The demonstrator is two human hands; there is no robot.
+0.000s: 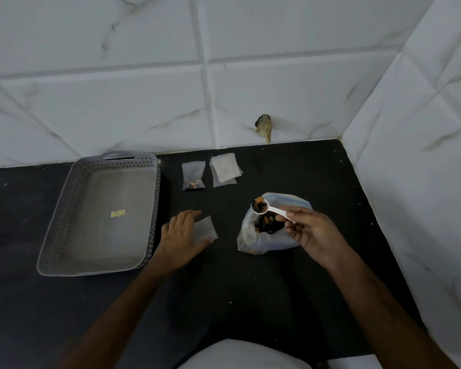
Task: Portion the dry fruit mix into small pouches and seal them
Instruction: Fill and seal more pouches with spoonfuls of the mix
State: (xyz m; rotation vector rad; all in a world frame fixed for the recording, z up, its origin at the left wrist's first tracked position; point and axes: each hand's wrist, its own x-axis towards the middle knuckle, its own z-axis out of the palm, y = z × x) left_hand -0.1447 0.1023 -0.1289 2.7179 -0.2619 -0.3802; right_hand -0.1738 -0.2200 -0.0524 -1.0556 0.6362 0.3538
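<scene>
My right hand (pixel 313 233) pinches the handle of a small white measuring spoon (pixel 266 208). Its bowl is heaped with dark and orange dry fruit and hovers over the open mouth of a clear plastic bag of dry fruit mix (pixel 269 230). My left hand (pixel 183 235) holds an empty clear pouch (pixel 205 229) down on the black counter (pixel 250 283), left of the bag. Farther back lies a pouch with a little fruit inside (pixel 193 175), and beside it a small stack of empty pouches (pixel 225 169).
A grey perforated plastic tray (pixel 64 209) sits empty at the left, bearing a small yellow sticker. White marble-look tiled walls close the counter off at the back and the right. A white garment shows at the bottom edge.
</scene>
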